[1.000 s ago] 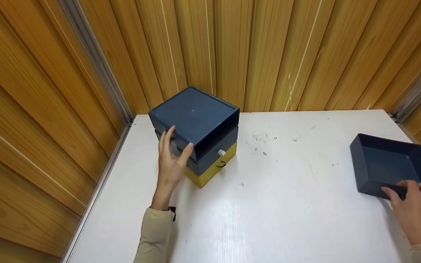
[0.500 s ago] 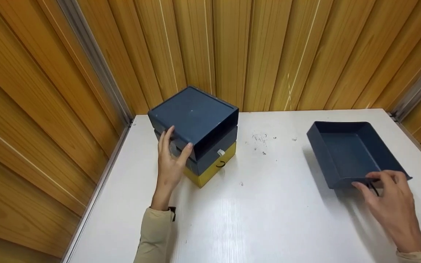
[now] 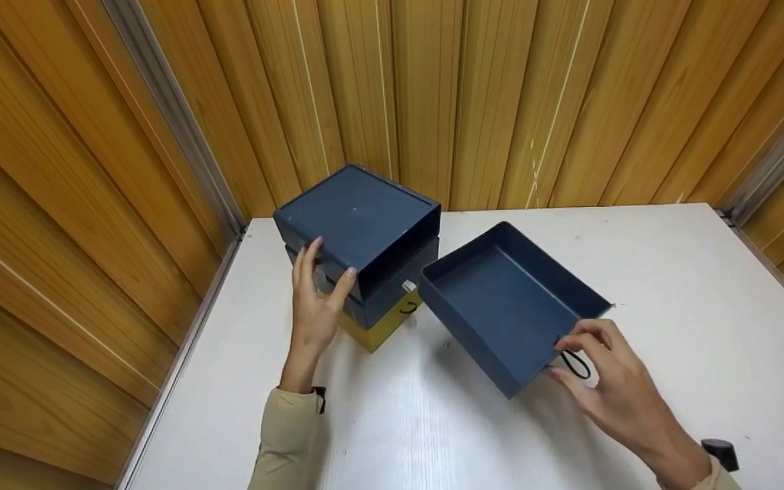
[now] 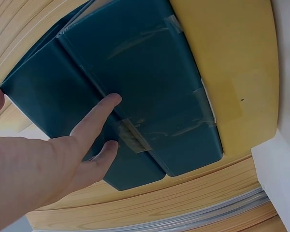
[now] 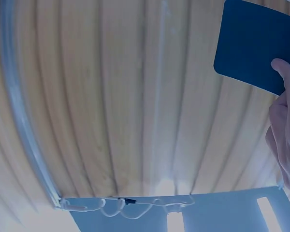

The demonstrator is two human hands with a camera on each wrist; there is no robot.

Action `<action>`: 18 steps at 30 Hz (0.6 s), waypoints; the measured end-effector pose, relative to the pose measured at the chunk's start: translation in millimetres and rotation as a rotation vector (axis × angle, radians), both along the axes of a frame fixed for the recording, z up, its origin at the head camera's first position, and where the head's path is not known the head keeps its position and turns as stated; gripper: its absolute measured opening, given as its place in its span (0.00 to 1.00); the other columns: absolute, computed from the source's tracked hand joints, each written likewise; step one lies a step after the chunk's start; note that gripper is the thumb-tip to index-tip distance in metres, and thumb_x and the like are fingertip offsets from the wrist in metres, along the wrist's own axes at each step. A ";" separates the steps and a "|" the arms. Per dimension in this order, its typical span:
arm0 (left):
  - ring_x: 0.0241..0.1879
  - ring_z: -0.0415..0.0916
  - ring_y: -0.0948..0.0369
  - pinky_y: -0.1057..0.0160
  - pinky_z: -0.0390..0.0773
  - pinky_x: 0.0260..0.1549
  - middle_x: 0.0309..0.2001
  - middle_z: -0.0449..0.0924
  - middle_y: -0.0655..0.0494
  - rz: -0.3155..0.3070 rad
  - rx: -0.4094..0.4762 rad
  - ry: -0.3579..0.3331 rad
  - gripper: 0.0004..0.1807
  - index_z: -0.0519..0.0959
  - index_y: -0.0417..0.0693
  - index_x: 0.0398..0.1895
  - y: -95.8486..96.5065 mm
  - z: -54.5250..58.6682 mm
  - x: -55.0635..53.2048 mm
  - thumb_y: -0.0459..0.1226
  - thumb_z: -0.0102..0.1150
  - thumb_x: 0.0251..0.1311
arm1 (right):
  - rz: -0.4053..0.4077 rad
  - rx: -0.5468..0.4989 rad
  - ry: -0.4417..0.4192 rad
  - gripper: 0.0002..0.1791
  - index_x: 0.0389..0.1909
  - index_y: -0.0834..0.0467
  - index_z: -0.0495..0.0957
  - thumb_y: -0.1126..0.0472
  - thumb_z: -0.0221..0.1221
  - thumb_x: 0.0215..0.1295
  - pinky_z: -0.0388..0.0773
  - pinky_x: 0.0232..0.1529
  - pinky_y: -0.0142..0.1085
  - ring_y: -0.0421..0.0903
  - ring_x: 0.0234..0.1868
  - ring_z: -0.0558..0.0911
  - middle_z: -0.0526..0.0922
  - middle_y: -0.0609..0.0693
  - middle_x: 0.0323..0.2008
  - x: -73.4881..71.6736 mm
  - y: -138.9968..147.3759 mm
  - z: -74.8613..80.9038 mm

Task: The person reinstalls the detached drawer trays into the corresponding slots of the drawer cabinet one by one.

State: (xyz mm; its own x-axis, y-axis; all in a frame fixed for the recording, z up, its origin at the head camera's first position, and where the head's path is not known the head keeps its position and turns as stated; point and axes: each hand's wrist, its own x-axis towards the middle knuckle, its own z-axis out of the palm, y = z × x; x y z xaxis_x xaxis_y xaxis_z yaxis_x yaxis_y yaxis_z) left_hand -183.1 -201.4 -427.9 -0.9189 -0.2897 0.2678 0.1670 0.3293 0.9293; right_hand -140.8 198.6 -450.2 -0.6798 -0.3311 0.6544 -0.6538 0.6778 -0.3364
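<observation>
A dark blue drawer (image 3: pixel 501 299), open on top, is held tilted above the table just right of the stack. My right hand (image 3: pixel 613 388) pinches its front wall, thumb outside and fingers over the rim, beside a black loop pull (image 3: pixel 577 365). In the right wrist view the thumb presses the drawer's flat panel (image 5: pixel 253 43). My left hand (image 3: pixel 314 313) rests on the side of the upper dark blue drawer case (image 3: pixel 358 211), whose front is hollow. The left wrist view shows fingers (image 4: pixel 99 113) nearly straight along its side, thumb at the front edge.
Below the upper case sits another dark blue unit (image 3: pixel 392 282) with a pale tab, taped to the one above. A yellow unit (image 3: pixel 373 333) with a black loop forms the base. The white table (image 3: pixel 378 435) is bounded by wood-panelled walls (image 3: pixel 501 102).
My right hand has lifted the drawer off the table's right side and carried it left, turning it toward the stack. The left hand and the stack have stayed in place.
</observation>
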 end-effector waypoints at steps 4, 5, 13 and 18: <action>0.86 0.41 0.40 0.27 0.52 0.78 0.87 0.39 0.42 0.008 -0.001 0.005 0.41 0.58 0.53 0.85 -2.3 -1.0 -0.1 0.47 0.63 0.74 | 0.114 -0.016 0.042 0.29 0.41 0.57 0.83 0.73 0.85 0.37 0.74 0.47 0.22 0.39 0.48 0.78 0.77 0.51 0.48 -3.0 -26.1 5.7; 0.86 0.41 0.40 0.27 0.52 0.78 0.87 0.39 0.41 0.009 -0.001 0.008 0.41 0.58 0.52 0.85 -2.6 -1.4 -0.2 0.47 0.63 0.74 | 0.133 -0.017 0.047 0.29 0.41 0.56 0.83 0.73 0.85 0.37 0.75 0.47 0.22 0.39 0.48 0.78 0.77 0.51 0.48 -4.0 -31.3 6.5; 0.86 0.42 0.39 0.28 0.54 0.78 0.87 0.39 0.40 0.013 0.006 0.004 0.42 0.58 0.52 0.85 -1.8 -3.0 -1.2 0.47 0.64 0.73 | 0.232 -0.023 0.086 0.29 0.42 0.58 0.81 0.73 0.85 0.39 0.77 0.50 0.22 0.41 0.46 0.80 0.76 0.51 0.49 -14.8 -59.4 6.9; 0.86 0.43 0.38 0.27 0.54 0.77 0.87 0.40 0.40 0.017 0.005 0.012 0.41 0.59 0.52 0.85 -0.3 -2.8 -1.4 0.47 0.64 0.73 | 0.234 -0.017 0.086 0.26 0.42 0.58 0.82 0.71 0.84 0.43 0.78 0.49 0.24 0.41 0.46 0.81 0.75 0.51 0.48 -26.3 -70.6 11.5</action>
